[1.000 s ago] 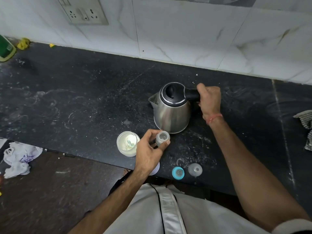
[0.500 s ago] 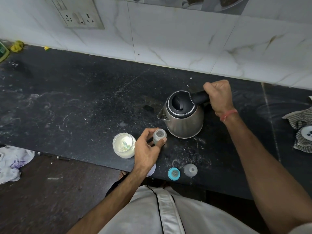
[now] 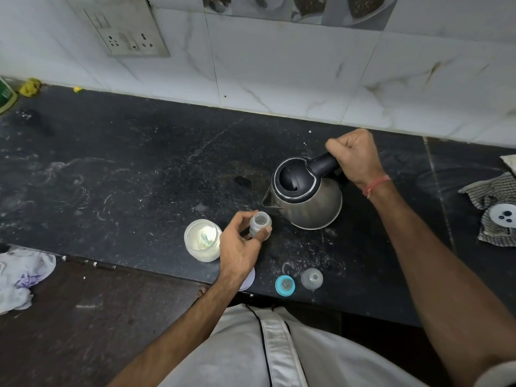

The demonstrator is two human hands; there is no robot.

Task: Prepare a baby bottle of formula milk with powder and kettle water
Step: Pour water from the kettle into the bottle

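A steel kettle point(image 3: 310, 205) with a black lid is tilted, its spout pointing left toward the small open baby bottle point(image 3: 259, 222). My right hand point(image 3: 356, 156) grips the kettle's black handle. My left hand point(image 3: 240, 244) holds the bottle upright on the black counter, fingers and thumb curled round it. An open jar of white powder point(image 3: 201, 243) with a scoop inside stands just left of that hand. The blue bottle ring with teat point(image 3: 284, 285) and the clear cap point(image 3: 312, 278) lie near the counter's front edge.
A jar lid point(image 3: 250, 277) peeks out under my left wrist. A checked cloth point(image 3: 494, 202) with a white disc on it lies at the right. The black counter point(image 3: 125, 169) meets a tiled wall with a socket panel point(image 3: 125, 32). Crumpled plastic point(image 3: 22, 275) lies lower left.
My right hand has lifted and tilted the kettle, bringing the spout close above the bottle. My left hand keeps holding the bottle in place.
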